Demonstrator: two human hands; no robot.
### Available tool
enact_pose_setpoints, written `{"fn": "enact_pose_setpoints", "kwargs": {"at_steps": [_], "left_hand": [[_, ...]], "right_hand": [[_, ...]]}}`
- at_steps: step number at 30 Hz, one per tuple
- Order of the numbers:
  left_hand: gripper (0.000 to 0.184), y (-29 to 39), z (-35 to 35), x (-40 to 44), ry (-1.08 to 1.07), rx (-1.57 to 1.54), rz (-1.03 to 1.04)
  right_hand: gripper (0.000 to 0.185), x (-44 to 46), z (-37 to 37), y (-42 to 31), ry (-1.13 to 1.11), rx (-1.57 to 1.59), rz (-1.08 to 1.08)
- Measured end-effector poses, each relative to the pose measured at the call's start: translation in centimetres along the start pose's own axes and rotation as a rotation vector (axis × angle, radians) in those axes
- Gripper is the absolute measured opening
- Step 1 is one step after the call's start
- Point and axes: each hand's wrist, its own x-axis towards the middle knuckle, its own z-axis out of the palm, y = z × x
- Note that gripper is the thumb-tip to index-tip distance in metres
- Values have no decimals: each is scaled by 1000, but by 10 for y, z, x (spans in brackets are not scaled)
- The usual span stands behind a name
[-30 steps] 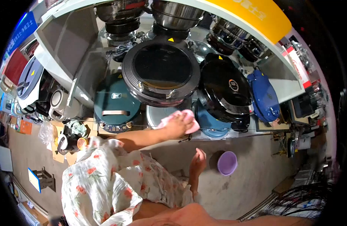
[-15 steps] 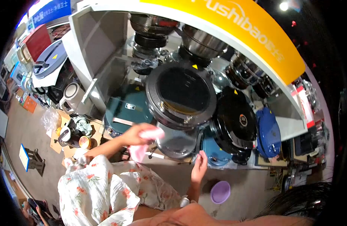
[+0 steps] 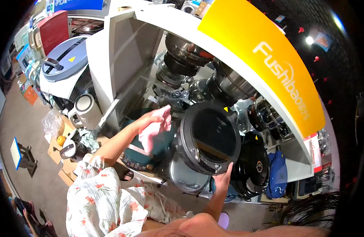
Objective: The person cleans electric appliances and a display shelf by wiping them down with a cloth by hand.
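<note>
My left hand [image 3: 144, 121] is closed on a crumpled pink cloth [image 3: 156, 128], above the dark green round appliance [image 3: 144, 152] at the left of the display. My right hand [image 3: 222, 179] touches the front rim of the large dark grey round appliance [image 3: 209, 136], with its fingers stretched out and pointing up. Part of that hand's grip is hard to see. A glossy black round appliance [image 3: 251, 170] stands to the right, and a blue one [image 3: 277, 173] is beyond it. A pale grey round lid [image 3: 188, 173] lies below the dark grey appliance.
A white frame with a yellow sign [image 3: 269, 59] arches over the display, with steel pots [image 3: 186, 51] behind. At left are a beige jug [image 3: 87, 110], a lavender round appliance [image 3: 69, 59] and cardboard [image 3: 65, 173]. A purple basin [image 3: 223, 220] is on the floor, partly hidden by my arm.
My left hand has moved with the pink cloth from the front edge to over the green appliance. My right hand has risen to the dark grey appliance's rim. The view has turned.
</note>
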Motion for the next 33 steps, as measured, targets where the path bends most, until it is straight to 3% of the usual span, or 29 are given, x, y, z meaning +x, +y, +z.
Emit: {"fn": "enact_pose_setpoints", "kwargs": {"at_steps": [2, 4, 6, 7, 8, 10, 12, 14, 15, 16, 18, 20, 22, 23, 26, 27, 30, 31, 33], "left_hand": [[52, 14, -26, 46, -60, -52, 100], [48, 44, -46, 77, -13, 84, 133], [46, 74, -68, 99, 407, 516, -94], [47, 59, -101, 120, 468, 484, -26], [47, 59, -122, 130, 370, 524, -67], [42, 80, -90, 114, -206, -94, -73], [44, 87, -44, 97, -213, -318, -17], [40, 86, -46, 105, 126, 182, -242], [40, 62, -59, 124, 26, 209, -75], [45, 58, -71, 145, -108, 445, -79], [55, 54, -72, 166, 56, 739, -145], [67, 73, -55, 171, 70, 1183, -386], [61, 78, -34, 167, 37, 1203, -619], [35, 21, -80, 207, 28, 1111, -649], [24, 24, -85, 205, -446, 841, -827], [19, 51, -58, 183, -603, 489, -862], [22, 45, -55, 177, -548, 255, -961], [18, 48, -52, 177, -556, 342, -848], [29, 40, -54, 180, -638, 129, -758]], "right_hand": [[79, -2, 5, 2, -151, 107, -82], [73, -7, -2, 1, 105, 18, -21], [70, -21, 25, -2, 24, -7, -115], [68, -28, 35, -4, -14, -23, -160], [67, -28, 31, -3, 27, -22, -169], [65, -20, 15, 5, 102, -9, -186], [66, -23, 17, 5, 116, 18, -166], [66, -28, 39, -2, 86, 33, -155], [66, -28, 39, -1, 111, 16, -158], [66, -28, 34, -1, 131, -6, -160], [66, -21, 19, -1, 138, -23, -151], [66, -13, 1, 3, 129, 3, -128], [69, -20, 16, 0, 71, -7, -143], [70, -20, 15, 0, 58, -15, -142], [72, -17, 3, -1, 101, -25, -106], [73, -16, 1, -1, 129, -27, -84], [76, -17, 7, -9, 87, 70, -94], [80, -10, -6, -8, 112, 74, -69], [78, -17, 23, -19, 215, 21, -66]]}}
